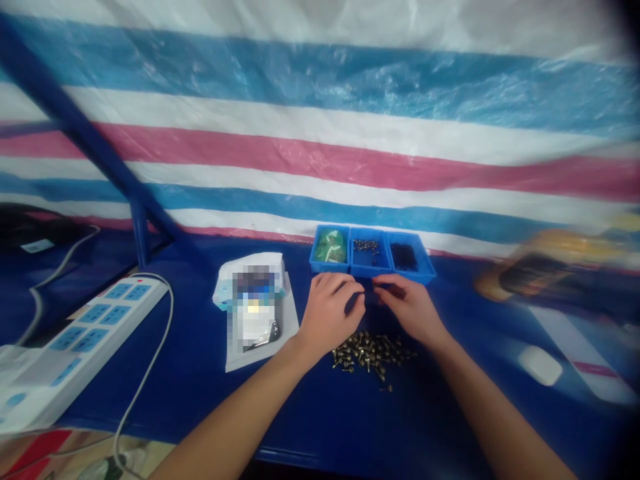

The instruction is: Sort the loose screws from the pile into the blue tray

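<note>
Both my hands hover over the blue tabletop (450,413), just in front of a blue plastic tray (373,268) with three compartments. My left hand (327,313) and my right hand (407,307) curl their fingers toward each other, and the fingertips nearly meet. Something small and dark may lie between the fingers, but shadow hides it. Below them lies a loose pile of small brass-coloured screws (373,357). The tray's left compartment holds a green packet (330,245), the middle one small dark screws (367,252), and the right one fine black parts (403,257).
To the left of my left hand lies a white packet with a blurred label (255,313). A white power strip (85,340) and its cable run along the left. A white mouse (540,365) and a blurred yellow-and-black tool (540,267) sit right. A striped tarpaulin (320,160) hangs behind.
</note>
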Demonstrator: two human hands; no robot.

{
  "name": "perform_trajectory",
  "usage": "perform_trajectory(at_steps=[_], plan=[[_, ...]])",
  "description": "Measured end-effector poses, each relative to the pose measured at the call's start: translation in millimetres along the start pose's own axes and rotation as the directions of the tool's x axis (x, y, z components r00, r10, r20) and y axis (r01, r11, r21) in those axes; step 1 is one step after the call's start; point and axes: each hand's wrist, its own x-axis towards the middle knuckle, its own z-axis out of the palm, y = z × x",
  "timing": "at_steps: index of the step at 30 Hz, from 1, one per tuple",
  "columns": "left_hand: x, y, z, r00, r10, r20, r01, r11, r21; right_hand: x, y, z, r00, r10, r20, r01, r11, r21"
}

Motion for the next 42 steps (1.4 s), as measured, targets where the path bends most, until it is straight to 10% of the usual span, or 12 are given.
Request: perform_trajectory(at_steps=[5, 10, 16, 23, 26, 31, 35, 42], plan=[[1, 1, -0.8, 1.000, 0.015, 0.004, -0.015, 1.000, -0.011, 0, -6, -12, 0.989, 0.147, -0.014, -0.137, 0.949, 0.286], [0, -3, 0.3, 1.000, 0.006, -0.008, -0.006, 1.000, -0.017, 0, -16, -11, 0.962, 0.255, 0.097, -0.254, 0.705, 0.662], [0, -4, 0.0, 1.000, -0.001, 0.002, 0.001, 1.000, -0.031, -1, -16, -5, 0.943, 0.323, 0.073, -0.285, 0.678, 0.677], [3, -4, -3.6, 1.000, -0.007, -0.014, 0.007, 1.000, -0.018, 3, -3, -15, 0.965, 0.239, -0.111, -0.205, 0.946, 0.251], [4, -5, -5.9, 1.000, -0.016, -0.012, 0.016, 1.000, -0.022, 1, -3, -28, 0.989, 0.056, 0.140, -0.038, 0.991, -0.131], [5, -6, -8.3, 1.000, -0.031, -0.005, 0.031, 0.999, -0.027, -9, -7, -44, 0.810, 0.154, 0.566, 0.025, 0.955, -0.294], [5, -6, -8.3, 1.000, -0.031, 0.002, 0.031, 0.999, -0.024, -13, -8, -45, 0.754, 0.225, 0.617, 0.013, 0.934, -0.356], [5, -7, -7.2, 0.999, -0.026, 0.036, 0.026, 0.999, -0.021, -13, -6, -34, 0.802, 0.148, 0.578, 0.109, 0.916, -0.385]])
